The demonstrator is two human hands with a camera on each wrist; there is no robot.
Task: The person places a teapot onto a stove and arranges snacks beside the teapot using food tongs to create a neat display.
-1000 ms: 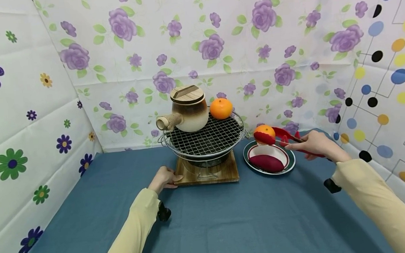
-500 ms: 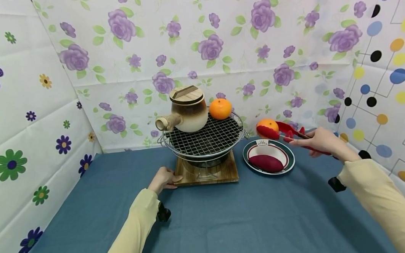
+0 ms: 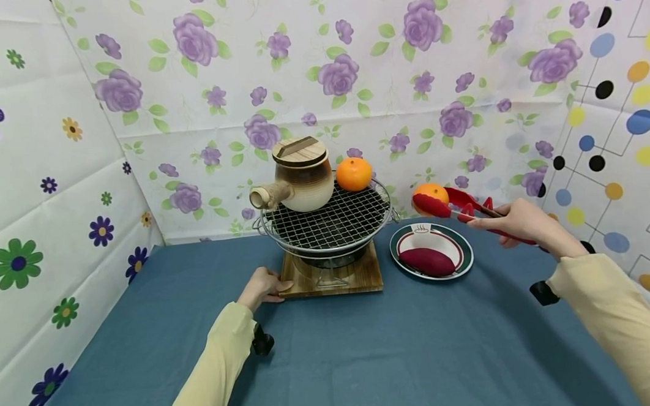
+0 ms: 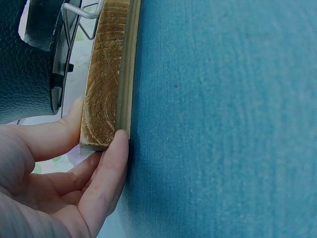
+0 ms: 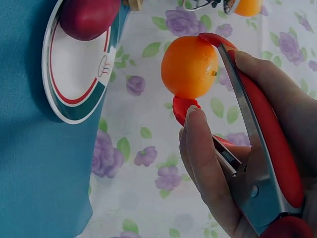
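Note:
My right hand (image 3: 516, 222) grips red tongs (image 3: 457, 208) that clamp an orange (image 3: 430, 194), held in the air above the plate (image 3: 399, 245) and right of the grill. The right wrist view shows the orange (image 5: 189, 67) between the red tong tips, with my fingers (image 5: 203, 158) squeezing the tongs (image 5: 267, 148). My left hand (image 3: 263, 287) holds the left front corner of the wooden board (image 3: 362, 278) under the grill; in the left wrist view, thumb and fingers (image 4: 106, 178) pinch the wooden board (image 4: 106, 84). A second orange (image 3: 354, 173) and a clay pot (image 3: 300, 178) sit on the wire grill (image 3: 331, 224).
A dark red sweet potato (image 3: 427, 262) lies on the plate (image 5: 74, 99). The blue cloth (image 3: 366, 354) covers the table in front of the grill. Flowered and dotted walls close in the left, back and right sides.
My right hand has lifted the tongs and orange up from just above the plate and slightly right. My left hand has stayed on the board.

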